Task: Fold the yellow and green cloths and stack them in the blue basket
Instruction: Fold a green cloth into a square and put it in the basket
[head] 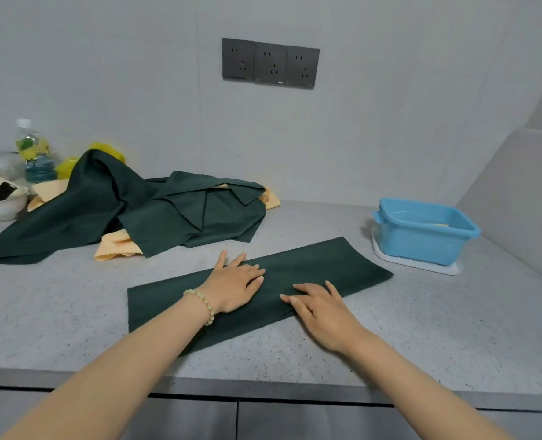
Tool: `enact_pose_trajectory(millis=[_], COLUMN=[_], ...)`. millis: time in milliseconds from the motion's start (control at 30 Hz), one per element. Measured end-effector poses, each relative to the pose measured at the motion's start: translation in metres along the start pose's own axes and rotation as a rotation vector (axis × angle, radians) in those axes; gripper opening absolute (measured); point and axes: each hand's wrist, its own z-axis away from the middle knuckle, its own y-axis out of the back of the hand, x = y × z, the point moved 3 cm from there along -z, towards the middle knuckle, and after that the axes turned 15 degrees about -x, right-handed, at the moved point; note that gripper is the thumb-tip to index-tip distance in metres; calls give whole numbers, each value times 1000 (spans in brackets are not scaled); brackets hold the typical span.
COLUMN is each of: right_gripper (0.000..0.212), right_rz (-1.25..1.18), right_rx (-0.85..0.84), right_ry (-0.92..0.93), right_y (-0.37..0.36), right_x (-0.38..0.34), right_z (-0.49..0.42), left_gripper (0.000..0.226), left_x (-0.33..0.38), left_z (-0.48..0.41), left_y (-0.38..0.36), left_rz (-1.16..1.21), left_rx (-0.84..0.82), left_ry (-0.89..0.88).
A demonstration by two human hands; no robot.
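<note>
2 flat, unclenched hands, left hand [233, 285] and right hand [322, 312], press a long dark-green folded cloth strip [342, 265]; aligning edges squarely before halving should keep it basket-ready.

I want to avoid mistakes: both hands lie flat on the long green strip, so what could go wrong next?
The green strip lies slanted on the counter; folding it end to end may leave uneven edges. The blue basket stands on a white tray, so pushing the cloth in might shift it.
</note>
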Motion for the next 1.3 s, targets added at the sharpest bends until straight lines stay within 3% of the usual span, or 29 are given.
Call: enact_pose_trajectory(millis=[400,500,633,767,867,967,1067,1167,1300], right_gripper=[44,41,32,42,37,46,51,32,32], right_rz=[-106,-142,-248,153,433,568,567,510,147], right_rx=[-4,-5,177,260,355,336,298,235,40], right_ry=[-317,-257,-59,117,321,417,427,407,168], right_y=[45,50,54,54,50,41,38,35,37], right_x=[101,108,113,111,93,81,74,69,81], right_z=[-32,-25,7,41,52,50,47,49,43], left_gripper=[50,48,45,50,50,51,55,52,42], left_x=[40,42,14,-8,-3,9,14,15,15], left_z=[-34,-36,-21,-5,-7,-13,-16,-14,-9], left_y=[2,1,4,1,0,-3,-8,-12,-4], left_rz=[188,207,179,-176,-401,-508,-480,-381,-175], left_rx=[-72,-70,69,175,177,128,59,46,105], left_ry=[-98,-134,-186,-262,-323,-401,-422,-440,-466])
